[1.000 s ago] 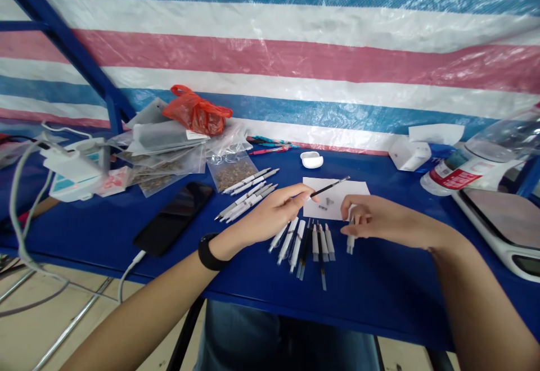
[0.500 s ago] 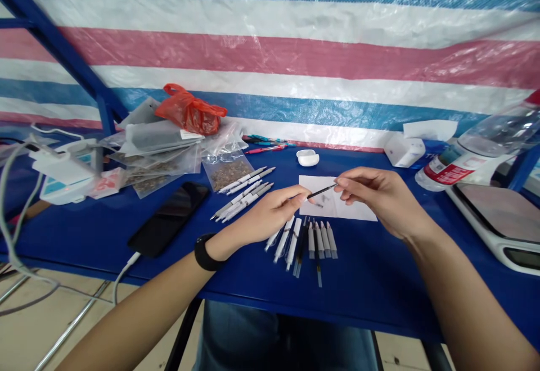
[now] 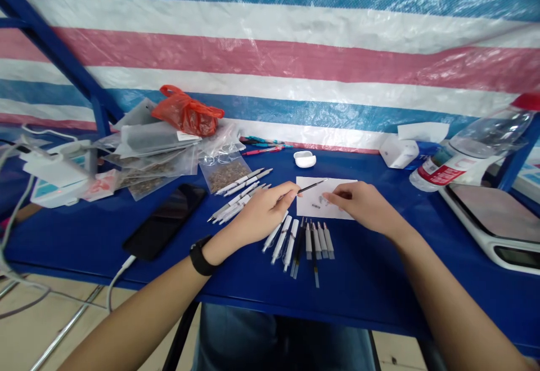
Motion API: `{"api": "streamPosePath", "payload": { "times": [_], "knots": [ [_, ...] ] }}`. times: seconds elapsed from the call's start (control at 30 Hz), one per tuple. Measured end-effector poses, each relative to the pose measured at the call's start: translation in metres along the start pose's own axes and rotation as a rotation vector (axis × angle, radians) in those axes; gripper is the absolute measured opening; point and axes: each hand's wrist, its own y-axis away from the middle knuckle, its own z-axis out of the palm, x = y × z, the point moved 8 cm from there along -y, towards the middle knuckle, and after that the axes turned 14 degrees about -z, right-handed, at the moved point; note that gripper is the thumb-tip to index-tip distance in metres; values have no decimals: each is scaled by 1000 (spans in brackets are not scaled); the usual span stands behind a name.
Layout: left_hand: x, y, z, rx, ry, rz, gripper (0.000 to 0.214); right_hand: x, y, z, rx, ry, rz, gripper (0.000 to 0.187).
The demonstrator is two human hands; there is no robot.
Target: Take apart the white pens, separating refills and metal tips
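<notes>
My left hand [image 3: 262,212] pinches a thin black pen refill [image 3: 313,185], which points up and to the right over a white paper sheet [image 3: 310,199]. My right hand [image 3: 358,207] rests on that sheet with its fingertips pinched down among small metal springs [image 3: 315,206]; what they grip is too small to name. Just below both hands lies a row of white pen barrels and refills [image 3: 300,243] on the blue table [image 3: 379,281]. A bundle of assembled white pens [image 3: 240,191] lies to the left of my left hand.
A black phone [image 3: 165,221] with a cable lies at left, beside clear bags of small parts [image 3: 225,171] and an orange bag [image 3: 187,111]. A white earbud case [image 3: 304,159], coloured pens [image 3: 264,145], a tissue box [image 3: 399,150], a water bottle [image 3: 472,154] and a scale [image 3: 493,213] stand behind and right.
My right hand let go of the refill's tip and dropped onto the white sheet. My left hand kept hold of the refill and shifted slightly left.
</notes>
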Motion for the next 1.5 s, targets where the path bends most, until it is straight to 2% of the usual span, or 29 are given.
{"api": "streamPosePath", "payload": {
  "times": [0.13, 0.33, 0.5, 0.67, 0.8, 0.87, 0.97, 1.13, 1.2, 1.37, 1.5],
  "knots": [
    [2, 1, 3, -29, -13, -6, 36, 4, 2, -5, 46, -47, 63, 60],
    [2, 2, 7, -78, 4, -28, 35, -10, 1, 1, 133, -585, -2, 47],
    [4, 3, 12, -95, 37, -18, 35, -10, -1, 8, 255, -829, 29, 41],
    [4, 3, 9, -61, 16, -12, 33, 0, 2, 4, 296, -944, 111, 44],
    [4, 3, 3, 26, -159, 29, 27, 14, 6, -23, 461, -873, 64, 41],
    [1, 2, 0, 82, -284, 26, 25, 16, 7, -31, 500, -833, 32, 40],
    [-7, 0, -2, 135, -433, -25, 24, 11, 6, -23, 426, -799, 53, 43],
    [-10, -1, 1, 108, -539, -77, 21, -10, 4, 20, 127, -728, 120, 42],
    [-9, 0, 2, 92, -526, -82, 20, -14, 5, 31, 53, -707, 131, 39],
    [-9, -1, 2, 57, -445, -75, 20, -20, 7, 35, -22, -616, 71, 34],
    [-10, -1, 2, 45, -426, -77, 18, -25, 8, 34, -93, -549, 17, 39]
  ]
}}
